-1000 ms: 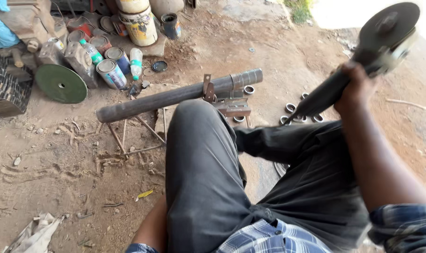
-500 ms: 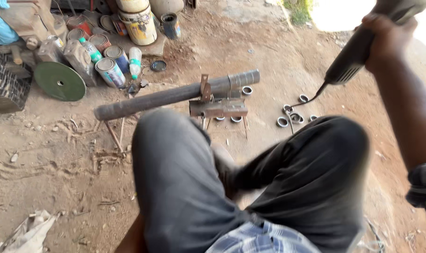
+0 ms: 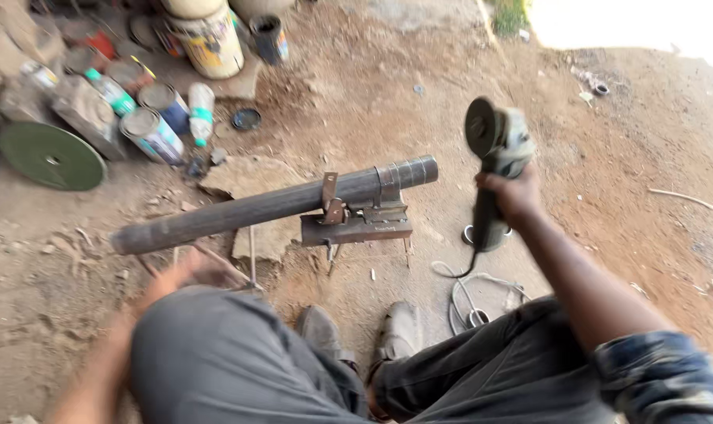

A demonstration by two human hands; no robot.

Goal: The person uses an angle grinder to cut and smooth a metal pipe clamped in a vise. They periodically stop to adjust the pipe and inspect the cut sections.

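A long dark metal pipe (image 3: 278, 206) lies across the dirt ground, with metal brackets and a flat steel piece (image 3: 358, 226) fixed near its right end. My right hand (image 3: 513, 195) grips an angle grinder (image 3: 494, 153) by its body, disc up, to the right of the pipe's end. The grinder's cord (image 3: 458, 286) trails on the ground below it. My left hand (image 3: 185, 271) is blurred, low near the pipe's left half, just above my grey-trousered knee (image 3: 215, 361); whether it holds anything is unclear. My two shoes (image 3: 364, 334) rest in front of the pipe.
Several paint cans and bottles (image 3: 152, 118) crowd the upper left, with a green disc (image 3: 50, 155) beside them. A flat stone (image 3: 250, 177) lies under the pipe. Thin rods (image 3: 250, 255) and a small metal ring (image 3: 474, 318) lie on the dirt.
My right hand has brought the grinder down from high at the right to beside the pipe's right end. My knees have lowered and my left hand has come into view.
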